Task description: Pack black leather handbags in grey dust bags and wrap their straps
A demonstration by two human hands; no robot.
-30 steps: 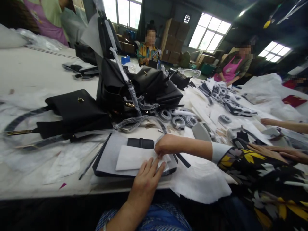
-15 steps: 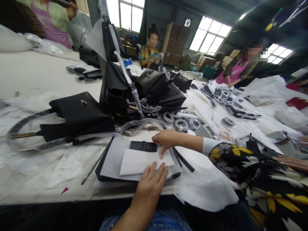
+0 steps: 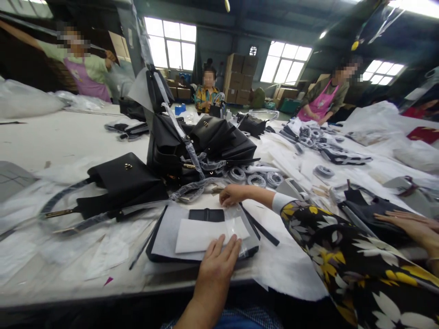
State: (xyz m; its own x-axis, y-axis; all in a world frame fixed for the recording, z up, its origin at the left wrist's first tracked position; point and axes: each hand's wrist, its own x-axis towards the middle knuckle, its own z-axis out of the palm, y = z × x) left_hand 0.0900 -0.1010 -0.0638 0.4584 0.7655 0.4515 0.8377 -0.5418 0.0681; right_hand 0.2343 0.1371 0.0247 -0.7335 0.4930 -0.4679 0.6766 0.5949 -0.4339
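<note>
Tabletop (image 3: 68, 144), pale and broad, was strewn with bags, straps and white packing sheets, and was flanked on the far side by workers, two of them dressed in pink aprons (image 3: 82, 75). A heap of black bags (image 3: 206, 139) was piled at the far centre, its handles wrapped in clear film. A single black bag (image 3: 123, 176) was laid nearer on the left, fitted with a small gold-coloured clasp. On the right, a dark item (image 3: 373, 212) was touched by a co-worker's hands (image 3: 408, 221). At the near centre, close to the table's near edge, a flat dark panel (image 3: 154, 251) was set down, mostly covered by a greyish sheet (image 3: 168, 235). On that was placed a folded white sheet (image 3: 195, 236), its near right part covered by the left hand (image 3: 219, 260), which was held open and flat, fingers spread only slightly. The right hand (image 3: 234, 195), with its forearm clothed in a floral sleeve (image 3: 318, 237), was held over the panel's far edge with fingers curled; whether anything was gripped there cannot be told. Between that hand and the white sheet, a black looped piece (image 3: 199, 214) was partly exposed, with clear film (image 3: 236, 212) just beside it on the right. Wrapped coils (image 3: 256, 180) were grouped beyond the right hand, and a magenta scrap (image 3: 109, 281) was left near the table's edge, to the left.
</note>
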